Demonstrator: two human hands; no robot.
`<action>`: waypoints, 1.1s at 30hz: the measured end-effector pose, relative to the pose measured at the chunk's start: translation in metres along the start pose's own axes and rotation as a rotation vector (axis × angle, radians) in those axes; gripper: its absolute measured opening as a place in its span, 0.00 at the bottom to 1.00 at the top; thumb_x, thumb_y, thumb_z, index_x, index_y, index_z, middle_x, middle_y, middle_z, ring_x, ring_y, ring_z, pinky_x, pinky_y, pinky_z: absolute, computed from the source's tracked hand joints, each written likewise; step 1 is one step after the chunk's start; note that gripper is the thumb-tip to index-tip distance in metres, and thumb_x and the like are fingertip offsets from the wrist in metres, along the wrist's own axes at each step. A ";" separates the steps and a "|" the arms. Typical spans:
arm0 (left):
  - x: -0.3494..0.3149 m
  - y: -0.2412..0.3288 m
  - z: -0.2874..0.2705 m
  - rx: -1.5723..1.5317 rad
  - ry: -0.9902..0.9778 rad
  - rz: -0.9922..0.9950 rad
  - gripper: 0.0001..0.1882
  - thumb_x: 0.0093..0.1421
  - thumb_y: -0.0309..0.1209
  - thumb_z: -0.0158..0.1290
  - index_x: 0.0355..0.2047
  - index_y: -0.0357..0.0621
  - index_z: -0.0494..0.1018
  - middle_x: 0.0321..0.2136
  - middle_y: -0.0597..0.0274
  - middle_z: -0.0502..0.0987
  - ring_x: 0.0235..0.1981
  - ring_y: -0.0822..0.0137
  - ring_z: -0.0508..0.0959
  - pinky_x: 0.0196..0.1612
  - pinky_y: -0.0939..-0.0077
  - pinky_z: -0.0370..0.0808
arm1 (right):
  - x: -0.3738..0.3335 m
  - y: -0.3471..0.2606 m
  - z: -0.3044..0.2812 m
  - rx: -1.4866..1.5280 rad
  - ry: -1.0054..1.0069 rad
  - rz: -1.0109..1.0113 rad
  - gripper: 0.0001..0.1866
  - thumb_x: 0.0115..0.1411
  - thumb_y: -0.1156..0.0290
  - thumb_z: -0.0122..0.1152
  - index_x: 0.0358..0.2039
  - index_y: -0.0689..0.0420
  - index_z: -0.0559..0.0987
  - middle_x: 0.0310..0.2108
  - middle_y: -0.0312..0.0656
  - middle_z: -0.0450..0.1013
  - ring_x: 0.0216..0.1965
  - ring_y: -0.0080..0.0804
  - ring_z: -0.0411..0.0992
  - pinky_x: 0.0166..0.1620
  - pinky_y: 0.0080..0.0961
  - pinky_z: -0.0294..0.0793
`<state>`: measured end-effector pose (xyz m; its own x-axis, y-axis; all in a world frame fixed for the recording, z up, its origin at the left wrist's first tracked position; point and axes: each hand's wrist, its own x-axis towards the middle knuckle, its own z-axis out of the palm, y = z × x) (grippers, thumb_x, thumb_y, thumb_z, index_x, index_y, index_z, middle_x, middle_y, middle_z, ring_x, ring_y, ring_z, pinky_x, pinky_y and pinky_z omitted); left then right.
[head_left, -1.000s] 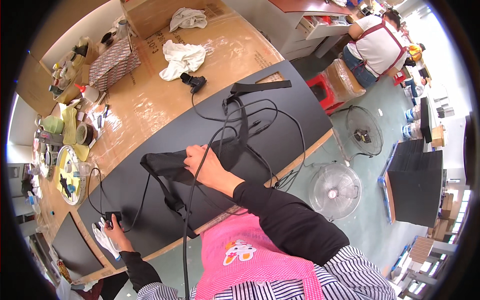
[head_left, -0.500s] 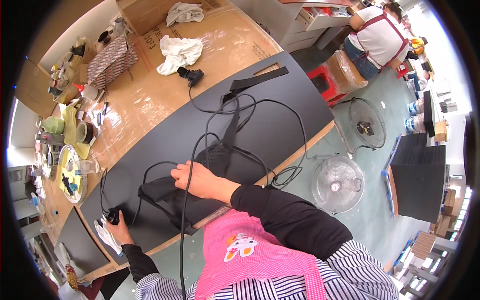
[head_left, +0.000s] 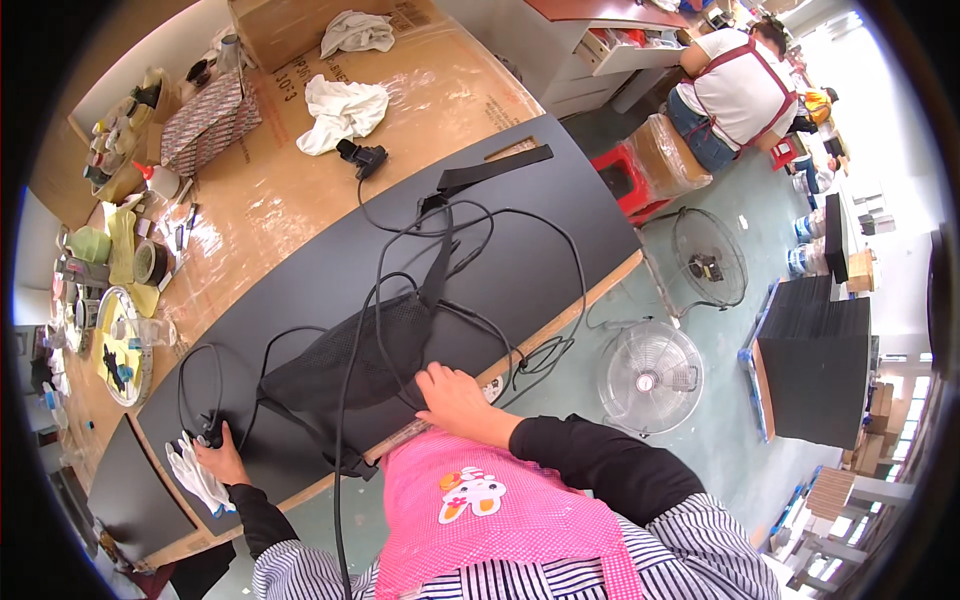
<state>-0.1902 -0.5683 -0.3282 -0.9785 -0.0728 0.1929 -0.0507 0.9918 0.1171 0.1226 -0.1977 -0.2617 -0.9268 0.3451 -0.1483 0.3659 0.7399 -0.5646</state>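
Observation:
My left hand [head_left: 226,460] grips a small black device [head_left: 211,430] with a thin cable, at the left of the dark grey panel [head_left: 300,290]. White gloves [head_left: 192,474] lie against that hand. Black mesh fabric with straps [head_left: 345,355] is spread on the panel between my hands. My right hand [head_left: 462,405] is at the panel's near edge, beside the mesh's right end, its fingers curled; anything inside them is hidden. Loops of black cable [head_left: 579,260] cross the mesh and panel. Another black device [head_left: 362,157] lies farther off, near a black strap [head_left: 497,168].
White cloths [head_left: 342,112] and a patterned box [head_left: 210,122] lie on the wrapped cardboard tabletop [head_left: 250,215]. Bottles, tape and a round tray [head_left: 124,345] crowd the left. Two fans [head_left: 652,380] stand on the floor at right, near stacked dark panels [head_left: 815,370]. A seated person [head_left: 735,90] works beyond.
My right hand has moved off the mesh fabric, rightward and nearer to me, to the panel's edge. The left hand still holds the small device. The whole view has shifted slightly.

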 end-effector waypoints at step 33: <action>-0.033 0.009 -0.046 -0.033 0.088 0.198 0.50 0.45 0.40 0.65 0.62 0.36 0.49 0.61 0.44 0.56 0.61 0.45 0.57 0.62 0.59 0.56 | 0.164 0.234 -0.274 -0.420 0.524 0.269 0.35 0.53 0.67 0.58 0.56 0.73 0.58 0.37 0.67 0.71 0.40 0.59 0.72 0.45 0.45 0.72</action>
<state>-0.1495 -0.5615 -0.2889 -0.9474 0.1126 0.2997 0.1486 0.9838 0.1001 0.0796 0.1903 -0.1953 -0.6761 0.6999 0.2304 0.6747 0.7137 -0.1883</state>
